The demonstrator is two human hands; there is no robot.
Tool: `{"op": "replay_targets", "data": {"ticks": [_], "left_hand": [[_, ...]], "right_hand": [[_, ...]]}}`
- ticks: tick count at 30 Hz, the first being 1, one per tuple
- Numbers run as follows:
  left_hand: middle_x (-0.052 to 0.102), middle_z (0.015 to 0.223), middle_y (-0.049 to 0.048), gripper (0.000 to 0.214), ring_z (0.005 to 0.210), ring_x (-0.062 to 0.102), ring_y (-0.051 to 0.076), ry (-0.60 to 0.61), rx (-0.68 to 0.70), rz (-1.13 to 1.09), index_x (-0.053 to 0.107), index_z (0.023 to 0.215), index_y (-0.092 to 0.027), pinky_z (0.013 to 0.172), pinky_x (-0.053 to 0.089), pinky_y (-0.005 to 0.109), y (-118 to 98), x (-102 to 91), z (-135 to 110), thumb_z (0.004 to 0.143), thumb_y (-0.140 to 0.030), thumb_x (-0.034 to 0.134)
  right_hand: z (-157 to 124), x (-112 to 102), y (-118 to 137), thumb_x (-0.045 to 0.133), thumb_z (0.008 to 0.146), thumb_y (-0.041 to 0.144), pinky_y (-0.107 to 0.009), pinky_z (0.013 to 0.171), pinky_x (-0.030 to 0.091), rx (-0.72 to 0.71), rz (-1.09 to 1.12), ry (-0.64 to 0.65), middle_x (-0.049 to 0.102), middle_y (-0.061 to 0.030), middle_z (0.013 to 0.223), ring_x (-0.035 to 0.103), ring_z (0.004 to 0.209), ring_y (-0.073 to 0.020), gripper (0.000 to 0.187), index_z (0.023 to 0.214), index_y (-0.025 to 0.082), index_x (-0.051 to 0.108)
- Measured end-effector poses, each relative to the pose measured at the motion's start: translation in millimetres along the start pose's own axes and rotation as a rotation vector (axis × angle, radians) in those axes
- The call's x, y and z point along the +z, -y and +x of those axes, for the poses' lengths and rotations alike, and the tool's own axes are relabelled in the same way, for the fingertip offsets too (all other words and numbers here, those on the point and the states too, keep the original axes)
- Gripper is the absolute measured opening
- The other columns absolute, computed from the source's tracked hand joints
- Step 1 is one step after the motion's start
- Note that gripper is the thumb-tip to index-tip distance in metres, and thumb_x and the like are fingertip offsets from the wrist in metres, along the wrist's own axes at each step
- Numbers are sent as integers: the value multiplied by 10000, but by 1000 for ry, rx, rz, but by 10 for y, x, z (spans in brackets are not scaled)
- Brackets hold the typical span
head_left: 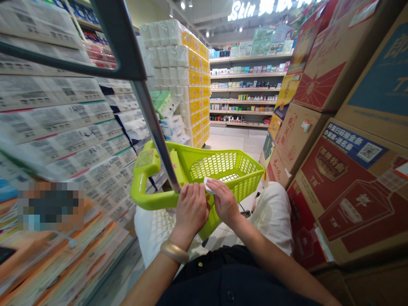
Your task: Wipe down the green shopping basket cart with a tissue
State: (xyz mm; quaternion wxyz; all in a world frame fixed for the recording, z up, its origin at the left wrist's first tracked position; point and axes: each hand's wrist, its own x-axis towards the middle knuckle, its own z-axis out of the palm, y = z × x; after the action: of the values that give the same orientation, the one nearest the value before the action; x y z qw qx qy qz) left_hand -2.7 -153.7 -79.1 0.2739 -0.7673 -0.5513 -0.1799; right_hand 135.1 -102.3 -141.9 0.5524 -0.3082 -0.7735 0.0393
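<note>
A lime-green shopping basket on wheels (245, 189) stands in front of me, with slotted sides and a thick rim. My left hand (193, 212) is wrapped around the near rim, close to the foot of the basket's metal pole (156, 131). Beside it, my right hand (225, 203) presses a small white wipe (208, 185) against the same rim. The fingertips of both hands are partly hidden behind the rim. At the pole's top, a dark grey handle (130, 55) leans toward the upper left.
Stacked cartons (360, 182) line the right side closely. Packs of tissue (57, 123) form a tall wall at left, and a yellow-and-white stack (194, 85) rises ahead. Farther back are shelves of small goods (245, 85). Pale floor tiles (236, 138) run between.
</note>
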Motion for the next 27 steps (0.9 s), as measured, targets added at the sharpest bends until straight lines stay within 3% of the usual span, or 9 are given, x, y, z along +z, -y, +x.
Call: {"op": "replay_targets", "data": {"ticks": [9, 18, 23, 27], "left_hand": [[617, 922, 132, 367, 956, 529, 292, 0, 12, -8, 610, 1099, -77, 1020, 324, 431, 16, 6, -12, 762, -206, 544], [612, 926, 122, 344, 946, 528, 292, 5, 1, -10, 603, 1093, -93, 1024, 320, 428, 17, 4, -8, 785, -230, 537], [607, 910, 127, 335, 940, 523, 299, 10, -2, -16, 607, 1076, -104, 1008, 325, 433, 15, 0, -4, 772, -219, 525], [606, 913, 130, 349, 946, 516, 302, 11, -3, -46, 605, 1082, -107, 1007, 324, 440, 26, 10, -5, 757, -201, 521]], "right_hand": [[-12, -124, -83, 342, 909, 34, -472, 1151, 385, -108, 56, 176, 512, -87, 1446, 425, 1383, -190, 600, 1465, 252, 397], [36, -63, -107, 405, 961, 100, -380, 1045, 507, -83, 84, -15, 664, -83, 1257, 604, 1209, -179, 425, 1308, 263, 588], [76, -37, -78, 485, 958, 171, -375, 997, 540, -74, 65, -36, 716, -74, 1151, 653, 1133, -191, 320, 1225, 250, 644], [40, -22, -75, 478, 960, 193, -412, 1034, 514, -80, 34, -18, 684, -87, 1217, 620, 1186, -205, 344, 1276, 247, 604]]}}
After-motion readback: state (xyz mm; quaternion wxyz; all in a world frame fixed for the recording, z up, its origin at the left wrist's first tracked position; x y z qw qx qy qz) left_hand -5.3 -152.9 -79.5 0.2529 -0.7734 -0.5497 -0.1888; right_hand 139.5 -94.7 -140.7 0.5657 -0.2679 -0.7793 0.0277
